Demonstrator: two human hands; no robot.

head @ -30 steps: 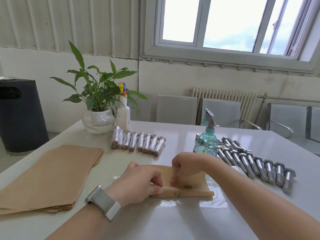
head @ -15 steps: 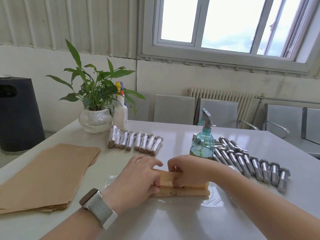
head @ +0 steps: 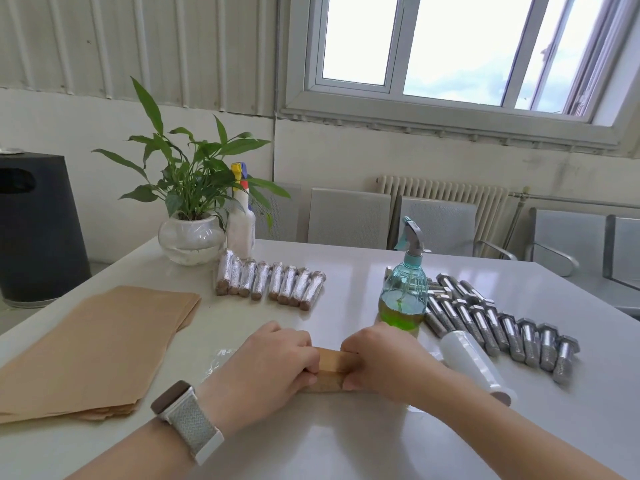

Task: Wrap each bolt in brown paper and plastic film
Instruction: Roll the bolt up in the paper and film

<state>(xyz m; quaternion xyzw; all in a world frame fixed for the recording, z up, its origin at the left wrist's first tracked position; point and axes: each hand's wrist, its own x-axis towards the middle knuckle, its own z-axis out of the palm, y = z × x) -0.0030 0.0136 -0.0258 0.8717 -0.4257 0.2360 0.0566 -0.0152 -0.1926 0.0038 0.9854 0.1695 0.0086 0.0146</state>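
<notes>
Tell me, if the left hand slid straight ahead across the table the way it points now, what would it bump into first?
Probably the row of wrapped bolts. The left hand, gripping the brown paper roll, points away from the person and slightly right. The bare table lies between; depth from this one view is uncertain.

Tan-brown paper roll is noted at centre. Plain brown sheets are recorded at 9 o'clock. Silver-grey bolts are seen at 3 o'clock. Teal bottle with green liquid and white table are observed.
</notes>
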